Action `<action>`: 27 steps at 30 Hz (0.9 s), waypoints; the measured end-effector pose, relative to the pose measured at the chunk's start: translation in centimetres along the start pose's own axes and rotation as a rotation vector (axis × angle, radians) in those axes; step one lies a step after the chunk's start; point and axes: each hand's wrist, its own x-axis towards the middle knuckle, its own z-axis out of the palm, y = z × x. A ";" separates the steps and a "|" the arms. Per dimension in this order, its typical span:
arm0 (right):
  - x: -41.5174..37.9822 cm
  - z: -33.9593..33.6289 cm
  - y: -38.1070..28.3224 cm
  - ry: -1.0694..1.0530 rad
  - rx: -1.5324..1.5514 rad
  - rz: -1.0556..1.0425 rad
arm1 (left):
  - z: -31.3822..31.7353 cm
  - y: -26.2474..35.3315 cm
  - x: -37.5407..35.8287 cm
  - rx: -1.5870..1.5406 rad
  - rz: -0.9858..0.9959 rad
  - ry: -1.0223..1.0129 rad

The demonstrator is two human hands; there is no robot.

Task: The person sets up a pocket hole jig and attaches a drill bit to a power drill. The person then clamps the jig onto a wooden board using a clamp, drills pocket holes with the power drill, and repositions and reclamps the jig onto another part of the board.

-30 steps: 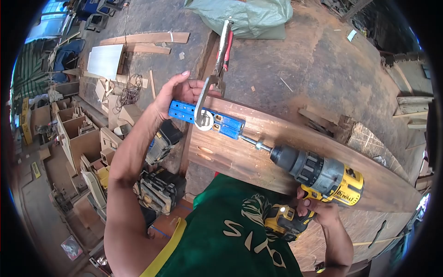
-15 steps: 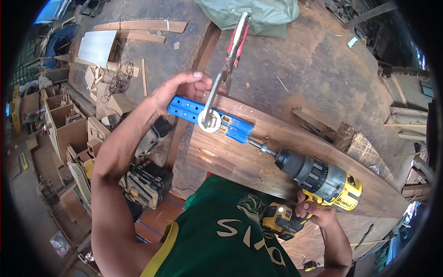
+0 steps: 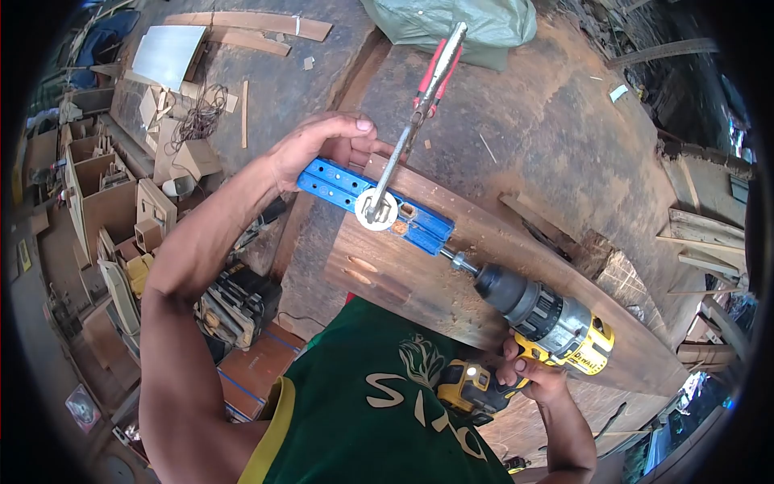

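Observation:
A blue pocket-hole jig (image 3: 329, 183) lies on a wooden board (image 3: 484, 242). A locking clamp (image 3: 395, 165) with red-edged handles presses its round pad on the jig. My left hand (image 3: 326, 149) is curled round the jig's left end and the board's edge, its fingertips partly hidden behind the clamp. My right hand (image 3: 536, 375) grips a yellow and black cordless drill (image 3: 540, 310) by its handle. The drill's bit enters the jig's right end, with a stop collar (image 3: 458, 260) just outside it. Two oval pocket holes (image 3: 361, 264) and wood shavings show on the board.
Beneath the board is a worn work surface (image 3: 532, 137). A green plastic sheet (image 3: 484, 28) lies at its far side, and wood strips (image 3: 258, 26) lie at far left. A black tool case (image 3: 238, 302) and wooden boxes (image 3: 105, 194) stand on the left.
The drill has moved toward the jig, so less of the bit shows and the collar is closer to the jig. My left hand keeps its hold. The view has shifted slightly.

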 end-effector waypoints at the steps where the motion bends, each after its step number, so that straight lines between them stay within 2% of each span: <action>1: 0.1 0.1 0.2 -0.012 0.015 -0.005 | 0.0 -0.1 0.0 -0.001 -0.005 -0.014; 12: 1.6 2.5 -0.7 -0.066 0.083 -0.020 | 0.8 0.4 -0.2 -0.030 -0.011 -0.013; 17: 1.5 0.9 0.3 -0.075 0.021 -0.025 | 0.5 0.5 -0.2 -0.029 -0.075 0.021; 20: 1.6 1.4 -0.2 -0.077 -0.040 -0.091 | 0.6 0.7 -0.2 0.290 -0.063 0.180; 25: 1.2 1.4 -0.3 -0.040 0.015 -0.130 | 2.6 0.6 -2.2 0.329 0.045 0.263; 27: 1.0 1.1 -0.3 -0.067 0.045 -0.100 | 3.0 0.2 -2.7 0.564 0.068 0.396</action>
